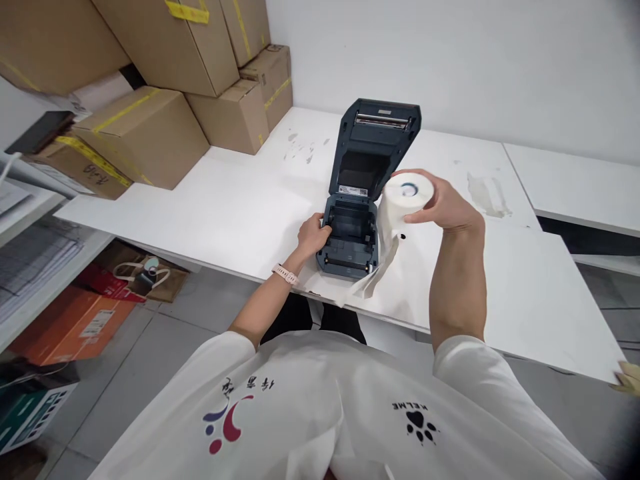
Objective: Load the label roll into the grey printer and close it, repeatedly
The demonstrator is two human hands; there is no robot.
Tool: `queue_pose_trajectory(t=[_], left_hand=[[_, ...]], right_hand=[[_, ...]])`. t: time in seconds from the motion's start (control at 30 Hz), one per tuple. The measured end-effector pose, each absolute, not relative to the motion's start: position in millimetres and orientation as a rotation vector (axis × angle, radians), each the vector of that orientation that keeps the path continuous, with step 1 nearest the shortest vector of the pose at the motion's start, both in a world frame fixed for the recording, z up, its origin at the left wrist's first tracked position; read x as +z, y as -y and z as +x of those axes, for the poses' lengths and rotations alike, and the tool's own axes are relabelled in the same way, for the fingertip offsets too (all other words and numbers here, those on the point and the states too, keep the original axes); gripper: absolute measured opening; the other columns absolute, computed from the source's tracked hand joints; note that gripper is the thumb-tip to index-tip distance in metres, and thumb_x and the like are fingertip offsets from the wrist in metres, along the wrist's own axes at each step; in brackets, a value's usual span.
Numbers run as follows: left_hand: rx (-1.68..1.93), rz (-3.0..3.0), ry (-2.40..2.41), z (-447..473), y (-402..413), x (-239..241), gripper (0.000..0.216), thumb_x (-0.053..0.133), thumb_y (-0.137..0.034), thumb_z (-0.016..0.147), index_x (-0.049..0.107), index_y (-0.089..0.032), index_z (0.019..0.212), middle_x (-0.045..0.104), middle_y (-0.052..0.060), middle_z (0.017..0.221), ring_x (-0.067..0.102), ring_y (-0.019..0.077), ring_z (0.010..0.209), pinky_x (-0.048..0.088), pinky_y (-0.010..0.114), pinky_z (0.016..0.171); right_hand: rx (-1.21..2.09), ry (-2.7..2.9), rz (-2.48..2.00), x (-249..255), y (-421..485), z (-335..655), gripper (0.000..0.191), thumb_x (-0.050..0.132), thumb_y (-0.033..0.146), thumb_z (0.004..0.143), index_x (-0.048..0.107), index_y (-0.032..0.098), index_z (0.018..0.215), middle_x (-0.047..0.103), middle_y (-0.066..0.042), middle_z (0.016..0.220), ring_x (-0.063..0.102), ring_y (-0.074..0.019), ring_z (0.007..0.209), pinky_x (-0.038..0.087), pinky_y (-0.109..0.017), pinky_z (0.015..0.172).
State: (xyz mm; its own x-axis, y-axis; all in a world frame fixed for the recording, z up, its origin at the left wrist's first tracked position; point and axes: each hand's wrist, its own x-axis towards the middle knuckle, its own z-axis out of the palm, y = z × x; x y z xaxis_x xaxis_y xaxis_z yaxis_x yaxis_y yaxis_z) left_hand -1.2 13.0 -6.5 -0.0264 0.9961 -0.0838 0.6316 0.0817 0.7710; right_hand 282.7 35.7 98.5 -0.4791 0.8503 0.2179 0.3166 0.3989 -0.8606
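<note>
Gripping the paper roll in the right hand, just right of the open label printer, core end facing up, loose tail drooping onto the counter. Left hand curled around the label printer's left edge, nearer the empty bay.

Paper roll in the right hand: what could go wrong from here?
1. The paper roll, held in the right hand beside the printer, trails a loose tail to the table edge; it may snag or crease.
2. The printer sits close to that edge, with only the left hand at its side; a push might shift it.
3. The upright lid could drop on fingers.
</note>
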Motion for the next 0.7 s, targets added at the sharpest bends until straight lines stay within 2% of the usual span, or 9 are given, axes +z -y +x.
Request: queue_pose_trajectory(t=[0.13, 0.23, 0.4, 0.57, 0.7], left_hand=[[0.761, 1.597, -1.707, -0.6, -14.2, -11.3, 0.048, 0.054, -0.024, 0.081, 0.064, -0.019, 0.127, 0.070, 0.006, 0.089, 0.064, 0.0236, 0.083, 0.047, 0.034, 0.075], [0.772, 1.581, -1.702, -0.8, -14.1, -11.6, 0.047, 0.053, -0.023, 0.081, 0.065, -0.019, 0.126, 0.069, 0.006, 0.088, 0.064, 0.0229, 0.081, 0.047, 0.033, 0.073], [0.793, 1.560, -1.687, -1.0, -13.2, -10.6, 0.048, 0.053, -0.023, 0.080, 0.065, -0.019, 0.126, 0.070, 0.006, 0.090, 0.064, 0.0228, 0.083, 0.047, 0.033, 0.074], [0.793, 1.556, -1.687, -0.8, -12.5, -9.1, 0.049, 0.053, -0.022, 0.078, 0.066, -0.019, 0.125, 0.071, 0.006, 0.090, 0.063, 0.0227, 0.083, 0.046, 0.033, 0.074], [0.808, 1.555, -1.674, -0.6, -12.8, -8.8, 0.049, 0.053, -0.021, 0.077, 0.066, -0.017, 0.124, 0.070, 0.005, 0.088, 0.063, 0.0220, 0.082, 0.046, 0.033, 0.075]], right_hand=[[1.027, 1.602, -1.037, 65.0, -60.1, 313.4, 0.085, 0.093, 0.030, 0.049, 0.062, 0.026, 0.129, 0.070, -0.009, 0.126, 0.067, -0.0265, 0.113, 0.056, -0.037, 0.090], [1.016, 1.431, -1.120, 27.0, -86.7, 321.6, 0.084, 0.090, 0.029, 0.040, 0.063, 0.024, 0.119, 0.071, -0.007, 0.119, 0.066, -0.0270, 0.110, 0.054, -0.041, 0.093], [1.028, 1.345, -1.323, -23.1, -110.2, 314.5, 0.083, 0.082, 0.032, 0.042, 0.057, 0.020, 0.120, 0.069, -0.007, 0.113, 0.065, -0.0265, 0.107, 0.053, -0.045, 0.095], [1.101, 1.243, -1.308, -40.9, -98.5, 316.6, 0.091, 0.085, 0.029, 0.042, 0.053, 0.020, 0.127, 0.065, -0.011, 0.130, 0.062, -0.0265, 0.120, 0.050, -0.046, 0.104], [1.099, 1.213, -1.205, -46.1, -52.6, 340.1, 0.083, 0.084, 0.030, 0.053, 0.054, 0.027, 0.131, 0.055, -0.012, 0.150, 0.054, -0.0262, 0.138, 0.041, -0.047, 0.116]])
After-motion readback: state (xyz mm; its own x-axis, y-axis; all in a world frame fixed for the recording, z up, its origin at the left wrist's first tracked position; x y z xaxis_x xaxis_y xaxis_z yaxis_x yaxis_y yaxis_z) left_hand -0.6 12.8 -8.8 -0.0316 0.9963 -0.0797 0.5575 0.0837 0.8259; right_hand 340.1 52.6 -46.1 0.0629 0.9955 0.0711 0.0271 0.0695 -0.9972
